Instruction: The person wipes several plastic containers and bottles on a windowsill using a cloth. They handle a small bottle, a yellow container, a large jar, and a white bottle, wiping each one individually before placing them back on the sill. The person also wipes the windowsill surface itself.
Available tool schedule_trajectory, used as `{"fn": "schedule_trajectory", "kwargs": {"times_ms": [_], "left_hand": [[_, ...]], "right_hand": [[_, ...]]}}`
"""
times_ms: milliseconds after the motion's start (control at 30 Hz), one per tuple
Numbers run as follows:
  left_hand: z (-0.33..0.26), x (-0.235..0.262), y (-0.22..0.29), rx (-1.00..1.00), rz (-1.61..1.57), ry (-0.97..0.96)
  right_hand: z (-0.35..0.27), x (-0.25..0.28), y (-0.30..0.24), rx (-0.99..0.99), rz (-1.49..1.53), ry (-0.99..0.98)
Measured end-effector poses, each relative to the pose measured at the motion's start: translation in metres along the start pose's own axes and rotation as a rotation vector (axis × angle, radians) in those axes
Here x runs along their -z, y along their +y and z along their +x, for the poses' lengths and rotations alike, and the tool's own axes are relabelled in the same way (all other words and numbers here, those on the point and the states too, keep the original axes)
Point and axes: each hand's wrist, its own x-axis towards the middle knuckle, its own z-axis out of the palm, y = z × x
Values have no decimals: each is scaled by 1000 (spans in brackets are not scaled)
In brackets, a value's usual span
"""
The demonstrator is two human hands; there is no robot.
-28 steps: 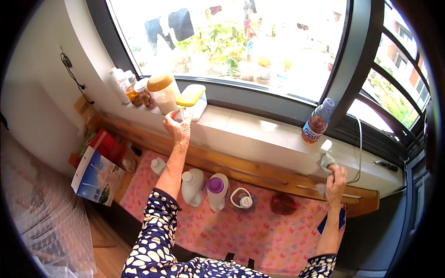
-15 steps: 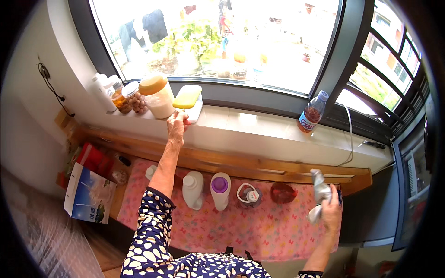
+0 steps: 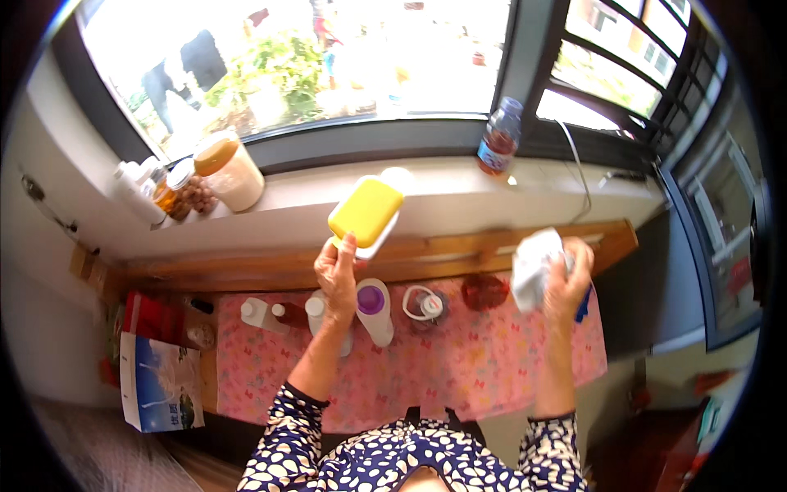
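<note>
From the head view, the left hand [image 3: 338, 275] pinches the low edge of the yellow box [image 3: 366, 211], lifted above the white sill [image 3: 459, 205]. The right hand [image 3: 566, 279] has its fingers curled tight around a white cloth [image 3: 534, 264], over the pink tablecloth [image 3: 459, 369]. The sill between jar [image 3: 229, 174] and bottle [image 3: 498, 146] is open.

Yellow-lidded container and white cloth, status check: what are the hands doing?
Left hand holds yellow-lidded container, lifted over windowsill. Right hand grips white cloth. Bottles stand on the pink tablecloth below.
</note>
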Motion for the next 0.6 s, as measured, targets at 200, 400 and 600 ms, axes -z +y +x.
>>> {"fn": "schedule_trajectory", "kwargs": {"times_ms": [200,400,600], "left_hand": [[-81,-55,-10,70,-15,-171],[-97,-48,-10,5,-79,-233],[-108,-55,2,104,5,-316]], "right_hand": [[-4,-48,-104,250,118,-139],[-32,-41,-125,413,281,-477],[-8,-49,-96,192,177,-357]]}}
